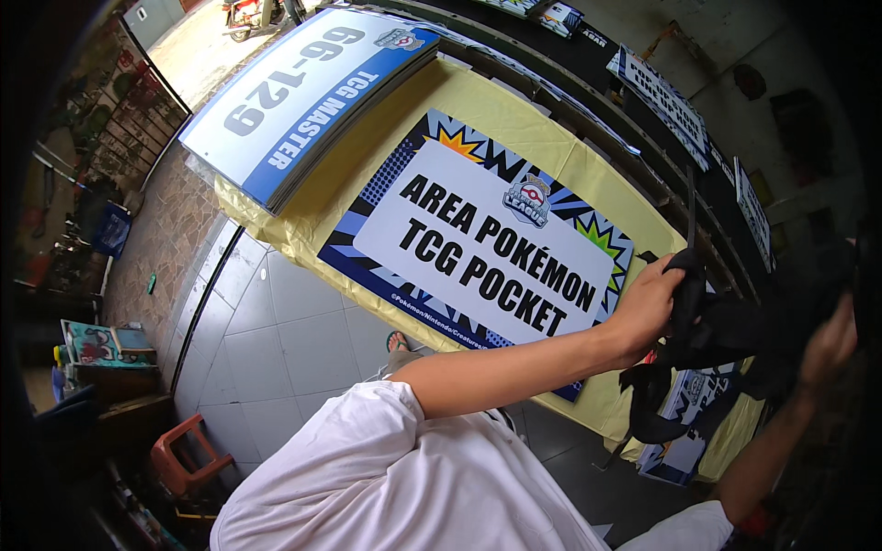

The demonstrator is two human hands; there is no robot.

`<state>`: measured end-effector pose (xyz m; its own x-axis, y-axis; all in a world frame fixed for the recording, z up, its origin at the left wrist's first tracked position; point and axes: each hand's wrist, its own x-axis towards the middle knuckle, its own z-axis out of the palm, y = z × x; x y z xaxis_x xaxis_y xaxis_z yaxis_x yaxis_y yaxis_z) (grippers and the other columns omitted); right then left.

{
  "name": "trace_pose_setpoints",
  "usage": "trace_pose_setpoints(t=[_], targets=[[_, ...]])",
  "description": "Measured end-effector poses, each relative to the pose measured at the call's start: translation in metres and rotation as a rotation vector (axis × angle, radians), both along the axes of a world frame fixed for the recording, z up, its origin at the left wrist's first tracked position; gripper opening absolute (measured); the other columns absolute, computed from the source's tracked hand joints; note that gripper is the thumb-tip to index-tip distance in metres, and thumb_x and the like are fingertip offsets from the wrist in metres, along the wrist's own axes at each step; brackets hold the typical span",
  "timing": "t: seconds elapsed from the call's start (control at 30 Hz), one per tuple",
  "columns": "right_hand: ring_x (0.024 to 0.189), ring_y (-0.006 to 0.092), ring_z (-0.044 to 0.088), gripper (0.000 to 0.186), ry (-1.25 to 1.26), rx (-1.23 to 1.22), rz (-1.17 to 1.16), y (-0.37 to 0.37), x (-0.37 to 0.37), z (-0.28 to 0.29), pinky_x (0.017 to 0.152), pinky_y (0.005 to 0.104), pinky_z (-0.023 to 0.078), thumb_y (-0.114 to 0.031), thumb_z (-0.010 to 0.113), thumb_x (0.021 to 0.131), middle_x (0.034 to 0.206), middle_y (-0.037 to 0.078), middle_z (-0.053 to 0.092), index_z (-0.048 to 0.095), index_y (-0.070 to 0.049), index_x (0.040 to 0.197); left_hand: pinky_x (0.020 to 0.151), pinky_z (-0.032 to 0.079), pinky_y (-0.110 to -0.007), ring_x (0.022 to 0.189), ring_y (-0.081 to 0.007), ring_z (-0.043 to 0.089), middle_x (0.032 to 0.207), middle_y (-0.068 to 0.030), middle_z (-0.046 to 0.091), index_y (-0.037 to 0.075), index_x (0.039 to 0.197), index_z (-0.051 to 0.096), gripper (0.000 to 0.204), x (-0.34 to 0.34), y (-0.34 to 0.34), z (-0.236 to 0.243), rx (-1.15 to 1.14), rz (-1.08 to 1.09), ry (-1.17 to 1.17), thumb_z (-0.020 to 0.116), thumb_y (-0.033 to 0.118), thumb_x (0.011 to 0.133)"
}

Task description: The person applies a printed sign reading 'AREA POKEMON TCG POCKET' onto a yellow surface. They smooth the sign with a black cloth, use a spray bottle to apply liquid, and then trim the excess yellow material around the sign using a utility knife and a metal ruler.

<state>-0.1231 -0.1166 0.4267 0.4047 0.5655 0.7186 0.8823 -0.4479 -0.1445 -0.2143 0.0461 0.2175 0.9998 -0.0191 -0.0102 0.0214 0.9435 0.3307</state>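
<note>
Left hand point(648, 308) fingers curled tight on a black strapped bag point(726, 335); right hand point(830, 344) gripping its far side, fingers partly hidden. Bag held just above the yellow-draped table point(514, 119), beside a large printed sign point(478, 243). White sleeves below.

Matt black cloth bag point(726, 335), glossy signboard point(478, 241)
</note>
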Motion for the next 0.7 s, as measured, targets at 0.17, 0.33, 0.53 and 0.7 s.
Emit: trace_pose_setpoints(t=[0.17, 0.33, 0.53, 0.7], targets=[[0.133, 0.0396, 0.056, 0.117, 0.64, -0.184, 0.122, 0.002, -0.069, -0.223, 0.111, 0.047, 0.044, -0.076, 0.08, 0.073, 0.143, 0.025, 0.053, 0.04, 0.003, 0.151, 0.075, 0.064, -0.035, 0.083, -0.0179, 0.066, 0.103, -0.0104, 0.062, 0.0, 0.126, 0.053, 0.027, -0.004, 0.06, 0.048, -0.272, 0.025, -0.057, 0.04, 0.021, 0.112], [0.101, 0.0368, 0.064, 0.05, 0.678, -0.597, -0.172, -0.009, -0.092, -0.364, 0.084, 0.0496, 0.054, -0.023, 0.08, 0.088, 0.107, 0.015, 0.055, 0.062, -0.001, 0.129, 0.079, 0.065, -0.039, 0.082, -0.024, 0.072, 0.08, -0.0068, 0.06, 0.004, 0.101, 0.053, 0.034, -0.038, 0.147, 0.04, -0.527, -0.163, -0.376, 0.039, 0.032, 0.114], [0.121, 0.0331, 0.065, 0.042, 0.905, 0.392, 0.12, -0.017, -0.091, -0.336, 0.112, 0.0413, 0.045, -0.005, 0.05, 0.092, 0.134, 0.019, 0.064, 0.06, 0.011, 0.13, 0.061, 0.053, -0.03, 0.074, -0.0165, 0.067, 0.092, -0.0087, 0.071, 0.008, 0.111, 0.065, 0.031, -0.05, 0.158, -0.037, 0.314, 0.489, 0.307, 0.053, 0.034, 0.101], [0.093, 0.0223, 0.062, 0.038, 1.424, 1.258, 0.634, 0.004, -0.09, -0.254, 0.089, 0.0443, 0.051, -0.037, 0.043, 0.105, 0.103, 0.009, 0.063, 0.063, -0.004, 0.109, 0.101, 0.048, -0.036, 0.119, -0.027, 0.055, 0.132, -0.0169, 0.052, -0.004, 0.126, 0.058, 0.044, -0.041, 0.049, -0.109, 1.165, 0.289, 0.126, 0.058, 0.034, 0.103]])
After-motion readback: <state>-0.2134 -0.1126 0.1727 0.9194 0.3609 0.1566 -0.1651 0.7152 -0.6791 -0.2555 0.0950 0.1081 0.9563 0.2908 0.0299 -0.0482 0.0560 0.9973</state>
